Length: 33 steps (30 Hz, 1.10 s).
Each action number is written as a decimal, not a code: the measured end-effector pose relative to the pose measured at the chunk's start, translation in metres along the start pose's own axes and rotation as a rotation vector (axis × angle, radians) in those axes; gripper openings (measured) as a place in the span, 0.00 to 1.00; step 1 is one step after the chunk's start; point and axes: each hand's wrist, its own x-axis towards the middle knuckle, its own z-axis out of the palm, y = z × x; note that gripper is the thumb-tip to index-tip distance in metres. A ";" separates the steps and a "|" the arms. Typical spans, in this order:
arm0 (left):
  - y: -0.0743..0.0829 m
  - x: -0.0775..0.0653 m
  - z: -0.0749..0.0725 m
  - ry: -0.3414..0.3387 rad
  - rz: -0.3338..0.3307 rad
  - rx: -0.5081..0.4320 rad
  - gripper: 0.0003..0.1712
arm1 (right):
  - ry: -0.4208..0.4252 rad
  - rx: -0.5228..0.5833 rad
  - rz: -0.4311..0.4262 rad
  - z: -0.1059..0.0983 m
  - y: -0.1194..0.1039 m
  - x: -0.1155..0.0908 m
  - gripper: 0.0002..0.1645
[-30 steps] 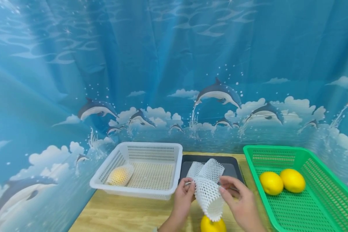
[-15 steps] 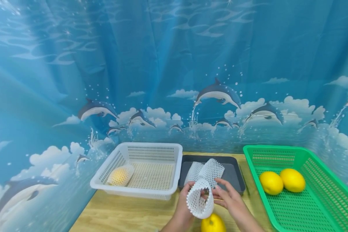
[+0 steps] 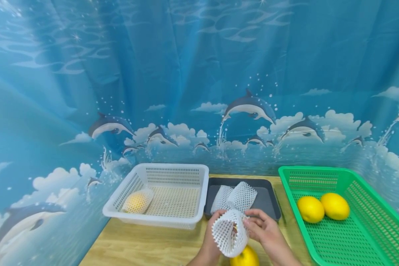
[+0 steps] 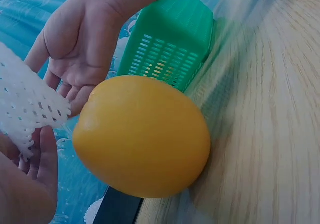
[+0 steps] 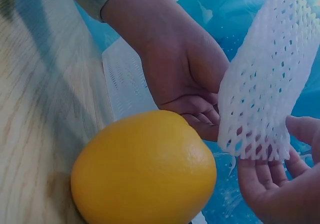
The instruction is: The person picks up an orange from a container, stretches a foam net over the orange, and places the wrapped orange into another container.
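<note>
In the head view, my left hand [image 3: 208, 241] grips one side of a white foam fruit net [image 3: 220, 233], whose round mouth faces me and stands spread. My right hand [image 3: 268, 233] pinches its other side with thumb and fingers. The right wrist view shows the foam net [image 5: 270, 84] as a tube between both hands, with fingers at its lower end. Just below the net, a plump yellow fruit [image 3: 248, 257] rests on the table, partly covered by it in the head view. Close up, the yellow fruit [image 4: 142, 139] looks smooth and rounded, with a blunt tip.
Behind my hands lies a dark grey tray [image 3: 267, 201] bearing more foam nets [image 3: 244, 195]. On the left, a white basket [image 3: 176, 221] holds a netted yellow fruit [image 3: 137, 202]. A green basket [image 3: 347, 232] with two yellow fruits [image 3: 335, 206] stands right.
The foam net has turned from pointing down and forward to showing its wide mouth toward me. My right hand, loosely beside it half a second ago, now pinches its edge. The fruit stays put.
</note>
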 end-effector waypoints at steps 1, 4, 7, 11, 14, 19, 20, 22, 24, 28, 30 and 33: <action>-0.003 0.002 -0.001 0.005 -0.002 -0.003 0.11 | 0.008 0.009 0.007 0.000 0.000 0.000 0.24; -0.013 0.007 -0.004 0.039 0.020 0.008 0.09 | 0.016 0.025 0.025 -0.002 0.001 -0.001 0.19; -0.018 0.009 -0.005 0.100 0.061 0.051 0.09 | 0.005 0.046 0.029 -0.005 0.003 -0.002 0.14; -0.018 0.008 -0.007 0.134 0.079 0.068 0.12 | -0.018 0.070 0.007 -0.007 0.005 -0.003 0.10; -0.017 0.007 -0.010 0.136 0.032 0.073 0.14 | -0.021 0.068 0.000 -0.009 0.008 -0.004 0.13; -0.017 0.003 -0.017 0.106 -0.073 0.092 0.16 | -0.003 0.031 0.032 -0.013 0.008 -0.008 0.13; -0.018 0.002 -0.019 0.086 -0.094 0.080 0.17 | 0.000 0.019 0.041 -0.014 0.008 -0.009 0.13; -0.018 0.000 -0.024 0.037 -0.127 0.053 0.20 | -0.006 -0.004 0.057 -0.016 0.009 -0.011 0.14; -0.018 -0.003 -0.029 -0.037 -0.142 0.016 0.23 | -0.022 -0.036 0.059 -0.017 0.011 -0.012 0.21; -0.019 -0.009 -0.037 -0.190 -0.145 -0.020 0.28 | -0.065 -0.123 0.001 -0.021 0.016 -0.016 0.31; -0.021 -0.011 -0.040 -0.227 -0.145 -0.009 0.27 | -0.062 -0.191 -0.031 -0.024 0.019 -0.017 0.25; -0.024 -0.013 -0.041 -0.208 -0.148 0.040 0.23 | -0.048 -0.273 -0.052 -0.028 0.024 -0.019 0.18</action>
